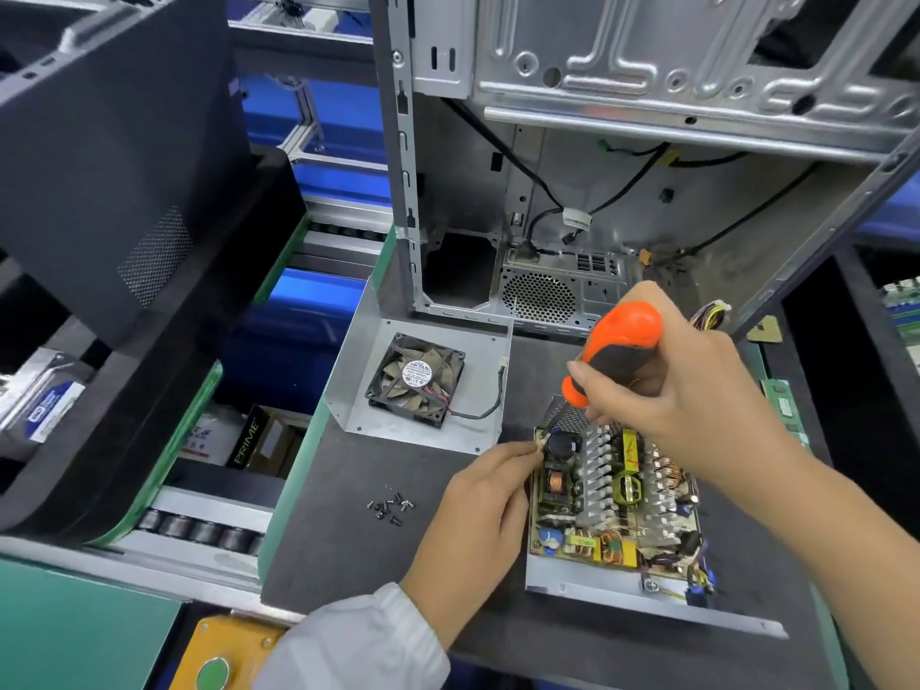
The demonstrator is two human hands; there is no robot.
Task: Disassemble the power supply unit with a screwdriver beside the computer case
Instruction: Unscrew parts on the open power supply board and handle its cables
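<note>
White sleeve cuff (358, 639) enters at the bottom edge, and from it the left hand (473, 510) reaches up to the near-left corner of the power supply unit (612, 505). Its fingers (527, 453) are bunched together, pinching at the corner of the circuit board beside a black capacitor; what they pinch is too small to make out. The right hand (667, 385) comes in from the right, its forearm cut off by the frame edge, with the fingers curled round the orange-and-black handle of the screwdriver (615, 348). The shaft runs down and left from the handle toward that same corner, but it is thin and blurred against the mesh, and its tip is hidden among the parts, so contact with a screw cannot be told.

The unit lies open on the dark tabletop (348, 535), its cover off, showing heat sinks, coils and a yellow transformer; its right side is partly covered by the right forearm. Just left of it lies a small heap of loose screws (392, 510). Farther back, a metal cover plate (438, 430) carries a black fan (415, 378) with a short cable. The computer case (597, 166) stands behind, open, its top cut off. A roller conveyor (199, 530) runs at the left.
</note>
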